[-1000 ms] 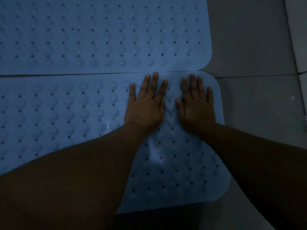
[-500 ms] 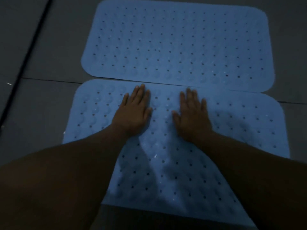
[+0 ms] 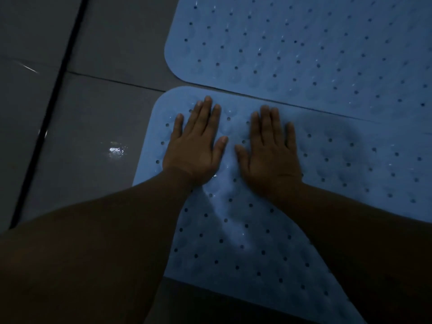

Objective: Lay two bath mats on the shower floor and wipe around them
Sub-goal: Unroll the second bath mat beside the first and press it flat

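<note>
Since the earlier frames, both hands have been carried along the near bath mat (image 3: pixel 252 230) from its right end, through its middle, to its left end, so that its rounded far-left corner is now just beyond the left hand (image 3: pixel 195 146).

The near bath mat is laid flat on the dark tiled shower floor (image 3: pixel 98 118), and its far long edge is butted against the near long edge of the far bath mat (image 3: pixel 304 47), a thin dark seam alone being left between them. By this placing one continuous covered patch seems to be intended.

On the near bath mat, close to that seam, the left hand is spread palm down with straight fingers, and the right hand (image 3: pixel 271 155) is spread likewise just beside it, thumbs turned toward each other. Nothing is pinched or held; the mat is merely pressed, presumably so that its underside is seated on the wet tile and ripples are driven out. A slight raised ripple can be made out between and behind the wrists.

Left of the near bath mat, a bright glint of water (image 3: pixel 117 150) is seen on the floor, and further left a dark grout line (image 3: pixel 56 94) is crossed. Wiping has seemingly not yet been begun; no cloth is shown.
</note>
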